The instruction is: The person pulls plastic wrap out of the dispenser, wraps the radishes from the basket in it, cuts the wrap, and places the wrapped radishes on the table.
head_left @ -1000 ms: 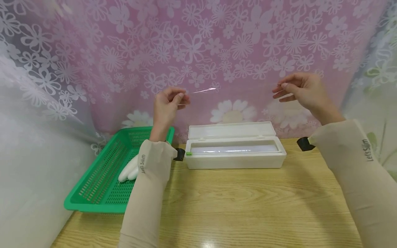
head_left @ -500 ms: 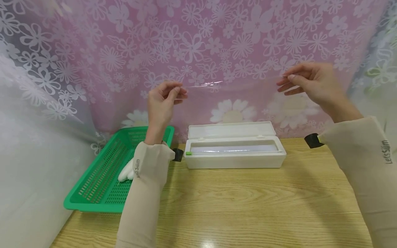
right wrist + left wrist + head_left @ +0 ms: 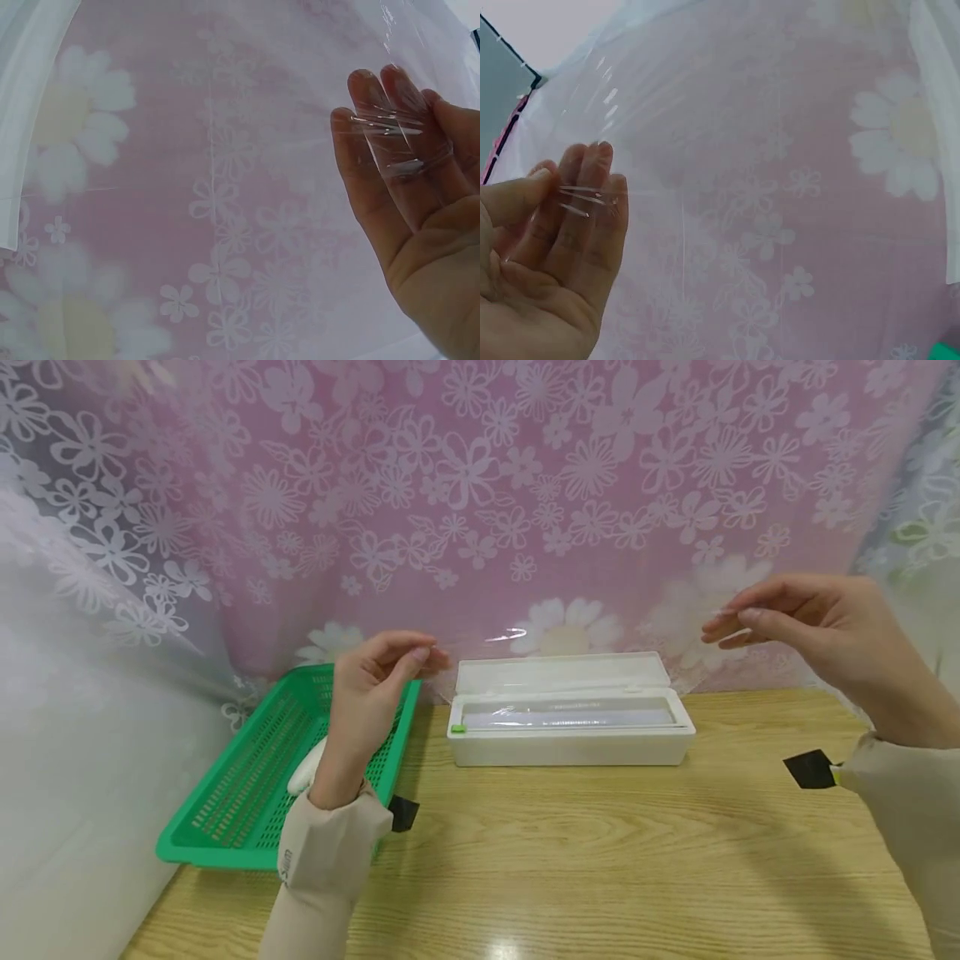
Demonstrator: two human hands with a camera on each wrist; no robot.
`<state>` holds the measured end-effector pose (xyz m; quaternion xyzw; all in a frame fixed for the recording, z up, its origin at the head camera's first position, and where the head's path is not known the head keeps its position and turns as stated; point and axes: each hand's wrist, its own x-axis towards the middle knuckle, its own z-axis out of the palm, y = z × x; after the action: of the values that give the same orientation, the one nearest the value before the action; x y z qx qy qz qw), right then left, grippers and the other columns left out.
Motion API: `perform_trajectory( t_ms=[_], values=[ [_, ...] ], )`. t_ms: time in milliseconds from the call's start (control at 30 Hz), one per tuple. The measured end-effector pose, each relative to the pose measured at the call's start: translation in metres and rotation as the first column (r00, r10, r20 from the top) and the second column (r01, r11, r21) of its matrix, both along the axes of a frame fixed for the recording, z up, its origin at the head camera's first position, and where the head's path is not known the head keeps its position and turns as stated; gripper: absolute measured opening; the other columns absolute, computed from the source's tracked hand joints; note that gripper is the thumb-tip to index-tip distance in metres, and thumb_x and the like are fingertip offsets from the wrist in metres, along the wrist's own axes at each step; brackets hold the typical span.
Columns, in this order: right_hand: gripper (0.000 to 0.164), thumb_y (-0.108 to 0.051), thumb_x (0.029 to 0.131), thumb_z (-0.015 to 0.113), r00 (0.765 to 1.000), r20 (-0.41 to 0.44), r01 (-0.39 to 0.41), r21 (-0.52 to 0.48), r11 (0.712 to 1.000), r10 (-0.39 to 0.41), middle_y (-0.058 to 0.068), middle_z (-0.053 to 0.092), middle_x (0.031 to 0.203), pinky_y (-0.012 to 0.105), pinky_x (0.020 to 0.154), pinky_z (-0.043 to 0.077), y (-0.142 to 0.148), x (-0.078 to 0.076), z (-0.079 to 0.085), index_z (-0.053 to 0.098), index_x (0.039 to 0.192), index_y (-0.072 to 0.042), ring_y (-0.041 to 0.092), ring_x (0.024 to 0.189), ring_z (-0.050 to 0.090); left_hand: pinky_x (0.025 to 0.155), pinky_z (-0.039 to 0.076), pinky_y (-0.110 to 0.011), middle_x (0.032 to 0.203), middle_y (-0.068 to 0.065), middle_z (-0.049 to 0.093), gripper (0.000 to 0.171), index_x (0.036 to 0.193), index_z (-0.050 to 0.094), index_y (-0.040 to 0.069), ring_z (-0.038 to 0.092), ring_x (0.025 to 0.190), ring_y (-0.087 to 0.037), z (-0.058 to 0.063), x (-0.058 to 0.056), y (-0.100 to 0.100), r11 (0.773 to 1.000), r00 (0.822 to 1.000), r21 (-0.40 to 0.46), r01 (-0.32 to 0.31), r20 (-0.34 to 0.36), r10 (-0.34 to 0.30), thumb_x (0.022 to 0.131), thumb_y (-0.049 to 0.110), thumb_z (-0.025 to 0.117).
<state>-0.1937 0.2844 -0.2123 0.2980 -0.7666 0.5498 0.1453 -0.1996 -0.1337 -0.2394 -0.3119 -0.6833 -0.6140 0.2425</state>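
Observation:
Between the two hands stretches a sheet of clear cling film point(image 3: 510, 635), visible mostly by its glints. My left hand point(image 3: 367, 702) pinches one corner between thumb and fingers, and the film point(image 3: 581, 202) gathers in creases across the fingers in the left wrist view. Over at the right, my right hand point(image 3: 832, 635) pinches the opposite corner; creased film point(image 3: 405, 135) lies over its fingers in the right wrist view. Both hands are raised above table height. Behind and between them sits a white cling film box point(image 3: 570, 750), lid up, with a roll inside and a green slider point(image 3: 458, 728) at its left end.
A green slotted basket point(image 3: 187, 852) stands on the left of the wood-grain table point(image 3: 585, 860), partly behind the left arm. Inside it shows a long white rounded object point(image 3: 306, 768), partly hidden. A pink floral curtain point(image 3: 420, 468) hangs close behind the box.
Both hands first rose slightly, then came down and nearer, spreading farther apart. The film sank with them, its glint now just above the box lid. Box and basket stayed put.

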Motion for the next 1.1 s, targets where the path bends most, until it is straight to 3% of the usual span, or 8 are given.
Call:
perform_trajectory(
  t_ms=[67, 233, 367, 500, 633, 767, 933, 1100],
  values=[
    [0.020, 0.013, 0.099, 0.052, 0.999, -0.037, 0.005, 0.058, 0.998, -0.002, 0.011, 0.075, 0.106, 0.018, 0.084, 0.053, 0.003, 0.009, -0.007, 0.064, 0.116, 0.014, 0.017, 0.094, 0.073, 0.081, 0.058, -0.033, 0.095, 0.000, 0.076, 0.014, 0.106, 0.066, -0.018, 0.073, 0.087, -0.011, -0.010, 0.009, -0.005, 0.999, 0.999, -0.030, 0.041, -0.007, -0.041, 0.095, -0.016, 0.056],
    [0.024, 0.025, 0.094, 0.049, 0.979, -0.111, -0.165, 0.056, 0.985, 0.170, 0.013, 0.073, 0.115, 0.019, 0.088, 0.052, 0.016, 0.026, -0.036, 0.064, 0.111, 0.017, 0.016, 0.106, 0.069, 0.079, 0.056, -0.026, 0.100, 0.000, 0.075, 0.012, 0.105, 0.067, -0.014, 0.072, 0.093, -0.012, -0.036, 0.026, -0.016, 0.968, 0.975, -0.139, 0.207, -0.047, -0.216, 0.097, -0.012, 0.058],
    [0.037, 0.029, 0.086, 0.056, 0.969, -0.167, -0.133, 0.261, 0.956, 0.180, 0.009, 0.067, 0.128, 0.017, 0.089, 0.050, 0.030, 0.048, -0.064, 0.071, 0.111, 0.006, 0.011, 0.118, 0.061, 0.072, 0.056, -0.028, 0.099, -0.014, 0.075, 0.014, 0.104, 0.070, -0.007, 0.071, 0.094, -0.018, -0.061, 0.038, -0.024, 0.896, 0.920, -0.277, 0.348, -0.080, -0.383, 0.096, -0.011, 0.060],
    [0.053, 0.029, 0.074, 0.067, 0.950, -0.230, -0.103, 0.407, 0.908, 0.211, 0.003, 0.066, 0.127, 0.016, 0.083, 0.051, 0.035, 0.065, -0.092, 0.074, 0.114, -0.006, 0.007, 0.113, 0.061, 0.079, 0.059, -0.035, 0.101, -0.017, 0.074, 0.024, 0.108, 0.071, 0.000, 0.071, 0.097, -0.024, -0.084, 0.052, -0.031, 0.816, 0.879, -0.376, 0.438, -0.011, -0.477, 0.092, -0.016, 0.061],
    [0.053, 0.029, 0.075, 0.066, 0.894, -0.150, -0.370, 0.281, 0.885, 0.422, 0.008, 0.065, 0.121, 0.019, 0.079, 0.050, 0.031, 0.072, -0.121, 0.071, 0.118, -0.001, 0.012, 0.107, 0.062, 0.083, 0.058, -0.036, 0.105, -0.012, 0.074, 0.025, 0.107, 0.072, 0.004, 0.071, 0.099, -0.021, -0.103, 0.064, -0.034, 0.756, 0.869, -0.464, 0.463, 0.068, -0.490, 0.092, -0.014, 0.064],
    [0.056, 0.028, 0.078, 0.065, 0.843, -0.079, -0.500, 0.251, 0.829, 0.532, 0.005, 0.065, 0.115, 0.025, 0.068, 0.048, 0.024, 0.077, -0.144, 0.069, 0.123, -0.005, 0.014, 0.096, 0.062, 0.086, 0.057, -0.033, 0.107, -0.009, 0.074, 0.019, 0.104, 0.073, 0.006, 0.070, 0.102, -0.017, -0.119, 0.073, -0.035, 0.703, 0.874, -0.542, 0.460, 0.140, -0.465, 0.093, -0.008, 0.067],
    [0.060, 0.030, 0.077, 0.065, 0.847, 0.007, -0.512, 0.275, 0.814, 0.531, 0.001, 0.066, 0.109, 0.025, 0.061, 0.046, 0.020, 0.078, -0.166, 0.070, 0.120, -0.012, 0.014, 0.089, 0.063, 0.089, 0.054, -0.027, 0.107, -0.005, 0.074, 0.015, 0.100, 0.074, 0.006, 0.068, 0.104, -0.013, -0.137, 0.080, -0.036, 0.644, 0.890, -0.623, 0.443, 0.218, -0.401, 0.093, -0.005, 0.069],
    [0.052, 0.025, 0.081, 0.065, 0.860, 0.076, -0.503, 0.293, 0.813, 0.505, 0.001, 0.067, 0.101, 0.027, 0.067, 0.049, 0.017, 0.074, -0.183, 0.073, 0.112, -0.016, 0.014, 0.087, 0.063, 0.091, 0.050, -0.021, 0.108, 0.001, 0.073, 0.015, 0.099, 0.076, 0.007, 0.065, 0.106, -0.007, -0.152, 0.081, -0.034, 0.563, 0.911, -0.734, 0.378, 0.189, -0.366, 0.092, -0.004, 0.069]
  ],
)
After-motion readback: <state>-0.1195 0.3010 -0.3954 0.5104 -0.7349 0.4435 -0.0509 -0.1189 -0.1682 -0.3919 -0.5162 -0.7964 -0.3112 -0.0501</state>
